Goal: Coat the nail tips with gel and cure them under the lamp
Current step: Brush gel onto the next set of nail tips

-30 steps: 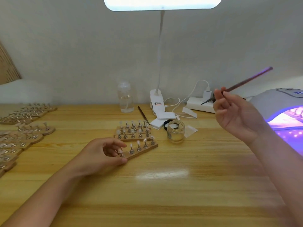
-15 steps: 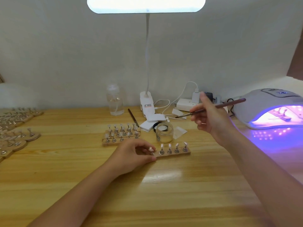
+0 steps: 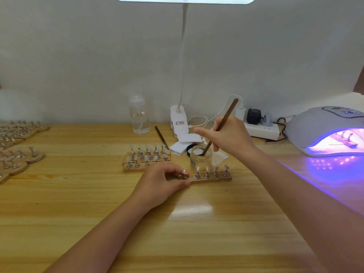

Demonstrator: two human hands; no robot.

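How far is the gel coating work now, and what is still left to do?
Done, it seems: one strip already sits under the lit curing lamp. In hand: the right hand dips the brush into the jar, while the left hand holds the front strip of tips. Left: coating and curing that strip, and probably the strips behind; I cannot tell if those are coated.

so there's a clear plastic bottle point(image 3: 139, 117) at about 11 o'clock, white clip desk lamp point(image 3: 178, 119) at 12, power strip point(image 3: 261, 129) with plugs around 1 o'clock
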